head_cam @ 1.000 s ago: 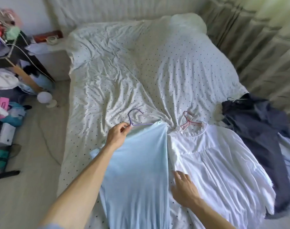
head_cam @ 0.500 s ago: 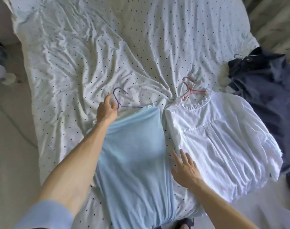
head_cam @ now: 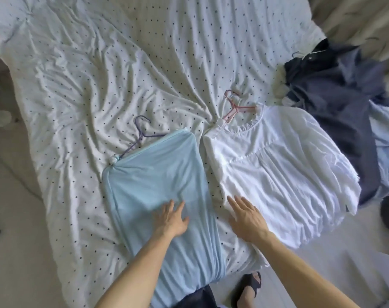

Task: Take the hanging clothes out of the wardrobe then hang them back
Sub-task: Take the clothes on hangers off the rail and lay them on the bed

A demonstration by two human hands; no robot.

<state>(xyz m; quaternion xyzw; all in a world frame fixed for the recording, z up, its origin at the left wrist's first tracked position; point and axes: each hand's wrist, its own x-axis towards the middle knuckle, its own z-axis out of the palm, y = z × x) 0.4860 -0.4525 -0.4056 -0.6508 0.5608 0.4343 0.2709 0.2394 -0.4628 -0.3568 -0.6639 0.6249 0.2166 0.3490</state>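
Note:
A light blue garment (head_cam: 158, 174) lies flat on the bed on a purple wire hanger (head_cam: 142, 132). Beside it on the right lies a white pleated blouse (head_cam: 277, 170) on a pink hanger (head_cam: 233, 107). A dark navy garment (head_cam: 335, 94) on a hanger is heaped at the far right. My left hand (head_cam: 171, 218) rests flat on the blue garment with fingers spread. My right hand (head_cam: 244, 216) lies open with straight fingers at the lower left edge of the white blouse. Neither hand grips anything.
The bed wears a rumpled white sheet with small dark dots (head_cam: 100, 74). Pale floor (head_cam: 13, 218) runs along the left. A foot in a dark sandal (head_cam: 249, 287) stands at the bed's near edge. Folds of pale curtain (head_cam: 355, 16) hang at the upper right.
My left hand has let go of the purple hanger and come down onto the middle of the blue garment. My right hand stays by the white blouse. The view has tilted further down.

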